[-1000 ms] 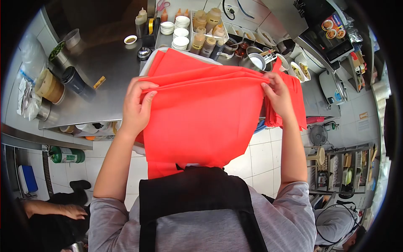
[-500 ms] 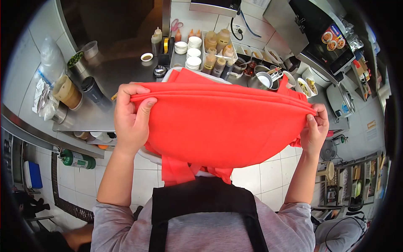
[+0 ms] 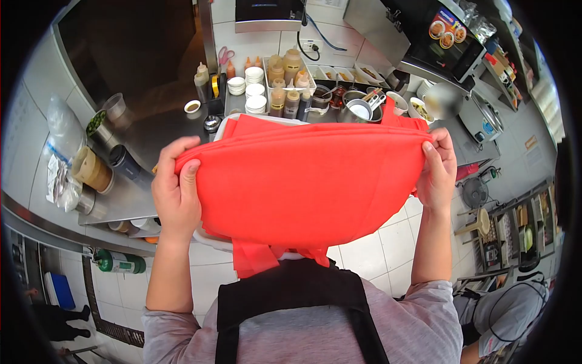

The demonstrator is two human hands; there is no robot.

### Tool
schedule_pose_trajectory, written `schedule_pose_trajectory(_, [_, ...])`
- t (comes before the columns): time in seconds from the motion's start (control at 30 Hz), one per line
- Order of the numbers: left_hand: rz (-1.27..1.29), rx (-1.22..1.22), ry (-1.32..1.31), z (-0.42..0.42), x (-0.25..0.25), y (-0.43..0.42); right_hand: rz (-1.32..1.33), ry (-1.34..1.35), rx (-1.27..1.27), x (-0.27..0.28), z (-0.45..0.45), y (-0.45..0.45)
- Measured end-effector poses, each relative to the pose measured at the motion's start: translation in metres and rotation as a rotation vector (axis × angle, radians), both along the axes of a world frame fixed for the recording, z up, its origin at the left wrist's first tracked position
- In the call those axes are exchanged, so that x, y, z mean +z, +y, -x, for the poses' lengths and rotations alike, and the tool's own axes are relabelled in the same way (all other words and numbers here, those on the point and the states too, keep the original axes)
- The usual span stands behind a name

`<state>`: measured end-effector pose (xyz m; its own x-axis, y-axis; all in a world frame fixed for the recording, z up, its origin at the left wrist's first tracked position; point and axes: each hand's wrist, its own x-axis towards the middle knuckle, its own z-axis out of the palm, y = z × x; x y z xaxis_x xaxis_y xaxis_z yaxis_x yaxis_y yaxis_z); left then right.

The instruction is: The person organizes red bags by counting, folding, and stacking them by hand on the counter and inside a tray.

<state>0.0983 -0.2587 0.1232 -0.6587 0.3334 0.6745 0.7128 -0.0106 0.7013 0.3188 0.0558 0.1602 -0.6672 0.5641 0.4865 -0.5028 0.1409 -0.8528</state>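
A red cloth bag (image 3: 303, 188) is stretched flat between my two hands, with several layers folded along its upper edge. My left hand (image 3: 176, 188) pinches the left end of that edge, thumb in front and fingers behind. At the opposite end, my right hand (image 3: 438, 167) grips the corner between thumb and fingers. Strap-like strips of red cloth hang below the bag and stick up near its right end. Behind and under it, a white tub (image 3: 227, 129) with more red cloth is mostly hidden.
Sauce bottles (image 3: 284, 100), white dish stacks (image 3: 255, 97) and a metal pot (image 3: 357, 109) stand on the steel counter (image 3: 160, 136). A dark tumbler (image 3: 130, 162) is at the left. Another person in grey (image 3: 515, 312) is at the lower right. A green cylinder (image 3: 115, 261) lies low at left.
My view has shifted, so the counter items appear further left. My right hand and its end of the bag appear moved left and up; the left hand sits slightly lower. Both grips stay.
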Motion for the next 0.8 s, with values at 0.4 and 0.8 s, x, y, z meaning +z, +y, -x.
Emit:
schedule_pose_trajectory(0.4, [-0.043,-0.054,-0.051,-0.001,0.009,-0.001,-0.548,-0.049,-0.759,-0.069,0.026,-0.035])
schedule_pose_trajectory(0.8, [-0.084,-0.225,-0.006,0.018,0.054,0.047,0.381,-0.022,-0.132,-0.075,0.005,-0.027])
